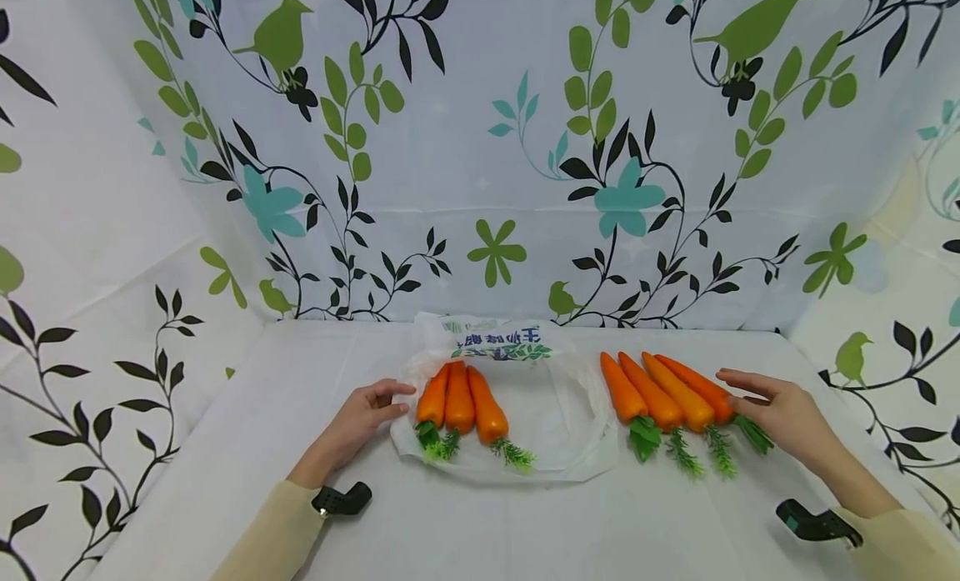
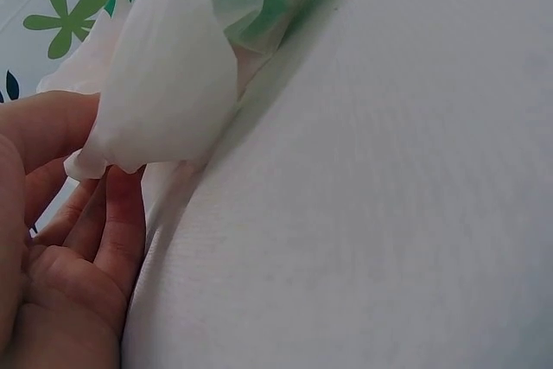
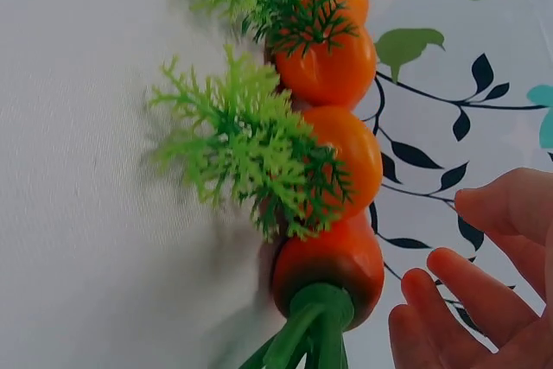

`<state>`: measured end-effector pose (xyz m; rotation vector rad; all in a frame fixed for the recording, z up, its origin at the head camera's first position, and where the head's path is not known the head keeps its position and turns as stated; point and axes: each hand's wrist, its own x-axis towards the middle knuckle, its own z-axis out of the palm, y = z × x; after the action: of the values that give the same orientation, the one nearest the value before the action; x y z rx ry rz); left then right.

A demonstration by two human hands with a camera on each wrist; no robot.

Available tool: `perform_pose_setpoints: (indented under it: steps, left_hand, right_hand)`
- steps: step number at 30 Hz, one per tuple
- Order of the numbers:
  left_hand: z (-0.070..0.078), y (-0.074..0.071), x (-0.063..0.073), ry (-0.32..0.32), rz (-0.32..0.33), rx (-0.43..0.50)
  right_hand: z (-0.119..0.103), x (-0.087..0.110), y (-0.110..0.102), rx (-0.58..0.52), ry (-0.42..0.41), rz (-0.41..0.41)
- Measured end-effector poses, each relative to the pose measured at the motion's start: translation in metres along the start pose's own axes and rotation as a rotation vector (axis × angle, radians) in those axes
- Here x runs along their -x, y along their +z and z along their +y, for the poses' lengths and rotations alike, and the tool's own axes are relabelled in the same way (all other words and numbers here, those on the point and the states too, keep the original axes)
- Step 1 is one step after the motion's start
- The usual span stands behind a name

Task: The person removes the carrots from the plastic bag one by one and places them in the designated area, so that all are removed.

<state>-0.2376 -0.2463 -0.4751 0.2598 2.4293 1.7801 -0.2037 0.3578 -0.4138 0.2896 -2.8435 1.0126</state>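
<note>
A thin white plastic bag lies on the table with three orange toy carrots on it, their green tops toward the near side. At the bag's left edge, my left hand pinches the plastic between thumb and fingers. To the right of the bag, several more carrots lie side by side in a slanted row. Beside the rightmost carrot is my right hand, fingers relaxed and apart; the right wrist view shows a gap between the fingertips and that carrot.
The white table ends at a hanging curtain printed with leaves, birds and flowers. Dark printing shows on the bag's far part. A black wrist device sits on the left forearm and another on the right.
</note>
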Motion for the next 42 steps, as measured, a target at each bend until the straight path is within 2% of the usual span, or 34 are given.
perform_pose_setpoints:
  steps: [14,21,28,37,42]
  left_hand:
    - [0.003,0.001,0.002,-0.005,0.005,-0.005]
    - [0.004,0.001,0.002,-0.012,0.013,-0.028]
    - [0.005,0.002,0.003,-0.022,0.013,0.006]
    - [0.002,0.001,0.003,-0.024,0.005,0.004]
    - [0.000,0.001,0.001,-0.005,0.006,0.001]
  right_hand:
    - [-0.025,0.000,0.020,0.014,-0.019,0.016]
    - [-0.042,0.004,0.036,0.052,-0.111,0.038]
    - [-0.062,0.007,0.052,-0.048,-0.182,0.020]
    - [-0.083,0.005,0.069,-0.027,-0.226,-0.015]
    - [-0.096,0.001,0.080,-0.056,-0.295,-0.028]
